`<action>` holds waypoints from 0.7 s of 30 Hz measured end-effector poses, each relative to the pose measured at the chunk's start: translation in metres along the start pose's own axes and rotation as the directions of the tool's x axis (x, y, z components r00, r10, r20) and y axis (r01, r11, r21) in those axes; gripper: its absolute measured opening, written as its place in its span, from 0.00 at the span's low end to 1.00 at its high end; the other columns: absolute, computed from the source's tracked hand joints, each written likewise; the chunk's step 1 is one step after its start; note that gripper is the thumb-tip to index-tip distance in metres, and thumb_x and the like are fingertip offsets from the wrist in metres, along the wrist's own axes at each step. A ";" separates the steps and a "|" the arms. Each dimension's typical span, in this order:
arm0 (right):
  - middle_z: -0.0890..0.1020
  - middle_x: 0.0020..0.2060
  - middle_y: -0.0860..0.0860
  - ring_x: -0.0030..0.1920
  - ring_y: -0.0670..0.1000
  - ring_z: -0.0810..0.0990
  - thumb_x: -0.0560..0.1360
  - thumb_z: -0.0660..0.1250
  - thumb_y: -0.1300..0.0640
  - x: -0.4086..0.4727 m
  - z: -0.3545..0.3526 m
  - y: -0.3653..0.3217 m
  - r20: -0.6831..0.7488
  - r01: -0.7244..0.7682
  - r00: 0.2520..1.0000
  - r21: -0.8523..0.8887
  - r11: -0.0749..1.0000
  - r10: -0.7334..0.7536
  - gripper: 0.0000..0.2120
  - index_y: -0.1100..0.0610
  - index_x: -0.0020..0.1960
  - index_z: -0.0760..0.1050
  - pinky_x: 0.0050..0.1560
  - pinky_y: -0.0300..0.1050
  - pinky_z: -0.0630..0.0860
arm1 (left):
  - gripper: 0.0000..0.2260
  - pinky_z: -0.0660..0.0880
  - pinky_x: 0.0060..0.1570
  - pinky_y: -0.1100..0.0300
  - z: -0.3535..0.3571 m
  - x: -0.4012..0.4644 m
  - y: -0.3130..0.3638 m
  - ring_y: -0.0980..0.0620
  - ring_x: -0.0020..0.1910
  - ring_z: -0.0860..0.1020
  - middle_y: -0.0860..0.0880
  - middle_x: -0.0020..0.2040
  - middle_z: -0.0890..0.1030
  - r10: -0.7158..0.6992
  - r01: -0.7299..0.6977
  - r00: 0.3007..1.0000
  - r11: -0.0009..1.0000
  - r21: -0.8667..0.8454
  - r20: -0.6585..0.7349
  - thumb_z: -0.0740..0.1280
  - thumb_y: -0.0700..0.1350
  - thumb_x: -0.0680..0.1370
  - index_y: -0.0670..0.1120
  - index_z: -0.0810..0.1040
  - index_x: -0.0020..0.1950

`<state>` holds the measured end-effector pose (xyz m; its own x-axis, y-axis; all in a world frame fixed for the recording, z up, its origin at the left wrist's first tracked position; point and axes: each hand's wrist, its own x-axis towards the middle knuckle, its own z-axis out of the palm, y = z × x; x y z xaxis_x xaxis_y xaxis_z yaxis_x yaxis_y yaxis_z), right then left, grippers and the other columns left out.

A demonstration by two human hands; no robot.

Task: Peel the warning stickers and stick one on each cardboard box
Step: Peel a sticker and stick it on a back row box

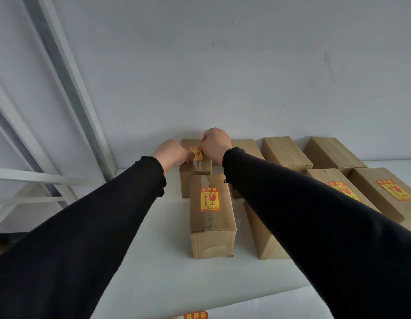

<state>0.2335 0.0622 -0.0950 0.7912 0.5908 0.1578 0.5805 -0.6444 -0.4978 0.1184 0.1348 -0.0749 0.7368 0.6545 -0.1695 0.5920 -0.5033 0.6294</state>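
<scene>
Your left hand (174, 151) and right hand (215, 143) both reach to the far box (195, 168) by the wall. The fingers of each hand curl down onto a red and yellow warning sticker (197, 154) on the box top, one at each side of it. Just in front stands a near box (211, 215) with its own sticker (210, 199), showing an up arrow and a broken glass; the small writing is too blurry to read. More brown boxes sit to the right on the white desk (158, 277). Another sticker (196, 315) peeks in at the bottom edge.
</scene>
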 end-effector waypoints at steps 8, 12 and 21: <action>0.80 0.52 0.56 0.46 0.52 0.75 0.79 0.61 0.64 -0.002 -0.005 -0.002 -0.022 -0.020 1.000 0.031 0.999 0.020 0.11 0.60 0.60 0.75 0.42 0.42 0.71 | 0.09 0.69 0.38 0.58 0.001 -0.001 -0.012 0.48 0.40 0.74 0.46 0.41 0.76 0.101 -0.101 0.995 0.992 -0.069 -0.004 0.71 0.45 0.77 0.43 0.75 0.43; 0.80 0.52 0.57 0.51 0.55 0.79 0.79 0.61 0.65 -0.007 -0.007 -0.004 -0.019 -0.015 1.000 0.057 0.998 0.016 0.11 0.60 0.60 0.75 0.47 0.44 0.76 | 0.10 0.68 0.36 0.57 0.002 -0.003 -0.016 0.48 0.42 0.74 0.46 0.46 0.76 0.157 -0.159 0.986 0.986 -0.051 -0.055 0.70 0.45 0.78 0.43 0.73 0.54; 0.76 0.46 0.52 0.40 0.47 0.72 0.76 0.69 0.60 -0.032 -0.026 0.004 0.141 0.113 0.983 0.031 0.993 -0.117 0.09 0.56 0.55 0.71 0.34 0.37 0.67 | 0.17 0.73 0.45 0.57 -0.001 -0.006 -0.014 0.48 0.48 0.76 0.45 0.61 0.78 0.249 -0.245 0.968 0.965 0.093 -0.034 0.67 0.45 0.80 0.48 0.74 0.69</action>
<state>0.2156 0.0279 -0.0796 0.6830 0.7244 0.0931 0.6603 -0.5580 -0.5027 0.1052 0.1390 -0.0819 0.8497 0.5269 0.0184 0.4207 -0.6987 0.5787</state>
